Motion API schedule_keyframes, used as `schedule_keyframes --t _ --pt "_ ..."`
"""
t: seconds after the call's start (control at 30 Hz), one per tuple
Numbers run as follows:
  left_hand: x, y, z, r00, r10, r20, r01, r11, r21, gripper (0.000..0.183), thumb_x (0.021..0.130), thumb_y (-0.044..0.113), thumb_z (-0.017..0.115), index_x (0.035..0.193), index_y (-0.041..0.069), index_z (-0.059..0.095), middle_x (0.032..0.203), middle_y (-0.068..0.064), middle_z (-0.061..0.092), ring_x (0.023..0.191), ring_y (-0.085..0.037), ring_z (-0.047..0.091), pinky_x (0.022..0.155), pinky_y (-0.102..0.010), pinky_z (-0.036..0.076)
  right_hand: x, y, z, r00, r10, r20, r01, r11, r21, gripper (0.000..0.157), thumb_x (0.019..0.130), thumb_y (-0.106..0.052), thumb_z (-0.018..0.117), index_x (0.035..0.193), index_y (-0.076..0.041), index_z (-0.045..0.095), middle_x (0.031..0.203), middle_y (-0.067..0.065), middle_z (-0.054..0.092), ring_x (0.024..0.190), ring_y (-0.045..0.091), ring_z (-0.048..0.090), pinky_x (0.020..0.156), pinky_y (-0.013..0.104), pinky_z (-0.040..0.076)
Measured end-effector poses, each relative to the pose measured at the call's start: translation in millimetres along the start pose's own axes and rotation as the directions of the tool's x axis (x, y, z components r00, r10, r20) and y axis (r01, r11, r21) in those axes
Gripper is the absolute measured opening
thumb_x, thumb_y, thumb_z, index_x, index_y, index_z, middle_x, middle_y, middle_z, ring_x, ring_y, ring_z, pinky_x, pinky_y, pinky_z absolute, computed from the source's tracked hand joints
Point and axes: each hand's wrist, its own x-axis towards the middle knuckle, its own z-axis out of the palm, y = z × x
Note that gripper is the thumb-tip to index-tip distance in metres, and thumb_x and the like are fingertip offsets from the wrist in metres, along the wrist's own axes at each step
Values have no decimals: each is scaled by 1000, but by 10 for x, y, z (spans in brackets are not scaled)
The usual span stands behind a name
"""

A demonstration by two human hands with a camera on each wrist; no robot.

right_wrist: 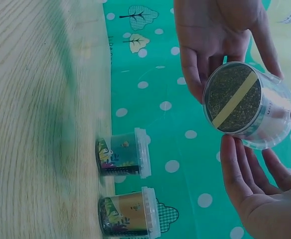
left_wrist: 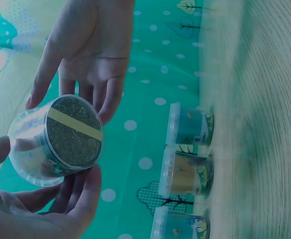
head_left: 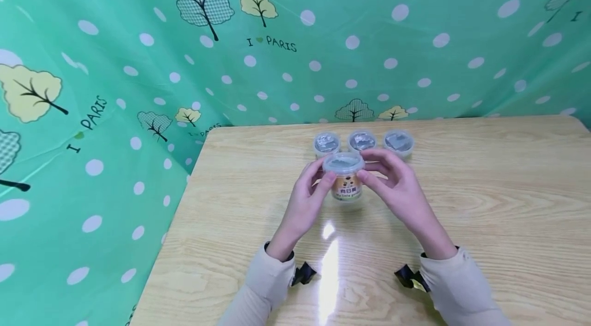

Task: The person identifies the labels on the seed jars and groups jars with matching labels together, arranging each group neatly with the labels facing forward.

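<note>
Between both hands, a clear plastic lidded tub (head_left: 347, 186) is held up over the table, its printed orange label facing me. The left hand (head_left: 302, 203) grips it from the left, thumb at the front near the lid rim. From the other side the right hand (head_left: 401, 192) holds it the same way, thumb near the label's upper edge. In the left wrist view the underside of the tub (left_wrist: 75, 144) shows dark, grainy contents and a pale yellow strip across the base. The right wrist view shows this same base of the tub (right_wrist: 230, 94) tilted toward the camera.
Three similar lidded tubs (head_left: 327, 144) stand in a row behind the held one, near the far edge of the wooden table (head_left: 498, 203). A green dotted cloth (head_left: 323, 74) with tree prints hangs behind the table and along its left side.
</note>
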Motion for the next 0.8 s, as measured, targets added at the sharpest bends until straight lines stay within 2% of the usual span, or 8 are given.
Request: schedule_keyframes --t 0.17,0.33,0.57,0.8 --pt "-7 14 -11 1000 17 -21 -17 1000 -10 45 103 21 53 144 4 48 131 -15 55 123 -27 56 104 -36 51 -4 -2 4 1000 7 7 -7 1000 -28 40 100 -13 59 136 3 49 134 14 53 116 10 57 98 18 51" --pt "-19 19 -19 1000 19 -23 -19 1000 -3 45 103 25 53 144 4 49 130 -13 56 123 -25 56 104 -36 51 -20 -14 19 999 40 20 -40 999 -30 43 102 -15 56 140 1 46 139 16 52 120 8 55 102 14 46" --pt "-7 0 -21 1000 14 -13 -14 1000 -26 45 103 21 54 144 5 47 133 -15 56 121 -26 57 103 -39 52 -15 6 10 999 27 27 -27 999 -20 41 102 -14 56 139 1 48 138 18 53 119 9 56 101 16 48" --pt "7 -21 -45 1000 10 -8 -11 998 -59 46 102 16 55 143 3 41 132 -19 55 119 -28 56 102 -33 52 -4 50 18 999 10 32 -10 1000 -8 42 101 -14 58 140 0 48 138 15 53 119 10 56 101 18 50"
